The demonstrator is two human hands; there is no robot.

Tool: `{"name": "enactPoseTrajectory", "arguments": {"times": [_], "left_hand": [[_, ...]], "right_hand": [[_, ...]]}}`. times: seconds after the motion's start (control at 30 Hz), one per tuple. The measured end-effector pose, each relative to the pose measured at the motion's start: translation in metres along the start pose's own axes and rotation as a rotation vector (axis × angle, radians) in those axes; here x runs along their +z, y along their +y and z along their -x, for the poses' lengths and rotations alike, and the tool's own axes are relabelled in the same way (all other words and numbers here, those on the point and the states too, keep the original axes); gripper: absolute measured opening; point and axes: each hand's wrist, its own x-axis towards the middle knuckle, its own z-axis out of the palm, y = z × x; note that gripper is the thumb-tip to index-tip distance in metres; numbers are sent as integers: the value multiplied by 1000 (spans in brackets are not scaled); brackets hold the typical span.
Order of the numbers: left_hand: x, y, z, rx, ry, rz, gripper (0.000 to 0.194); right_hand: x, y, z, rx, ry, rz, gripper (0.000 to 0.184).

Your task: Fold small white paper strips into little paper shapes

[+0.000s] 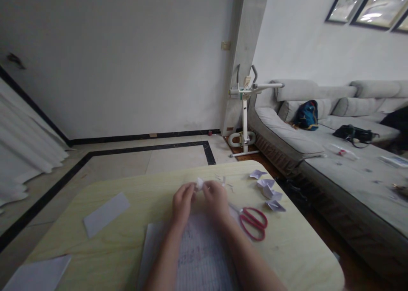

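Between my fingertips is a small folded piece of white paper (199, 183), held above the far part of the table. My left hand (182, 202) pinches its left side, and my right hand (217, 197) pinches its right side. Under my forearms lies a lined sheet with handwriting (200, 257). Red-handled scissors (255, 223) rest just right of my right wrist, their blades partly hidden by it. Small paper scraps (224, 182) lie beyond my right hand. Several folded paper boats (270, 192) stand along the table's right side.
A white paper rectangle (106, 214) lies on the wooden table (127, 257) to the left, with more white paper (38, 274) at the near left corner. Beyond the table are an exercise bike (245, 112) and a grey sofa (344, 189) holding bags.
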Motion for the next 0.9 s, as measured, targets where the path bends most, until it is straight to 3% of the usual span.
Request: {"name": "enactPoseTrajectory", "arguments": {"times": [0.5,0.9], "left_hand": [[-2,-7,-6,24,26,-60,20],[-4,-2,-3,-3,-70,-47,22]], "right_hand": [[0,1,-3,40,-59,-165,15],[-3,5,-8,90,-80,-269,13]]}}
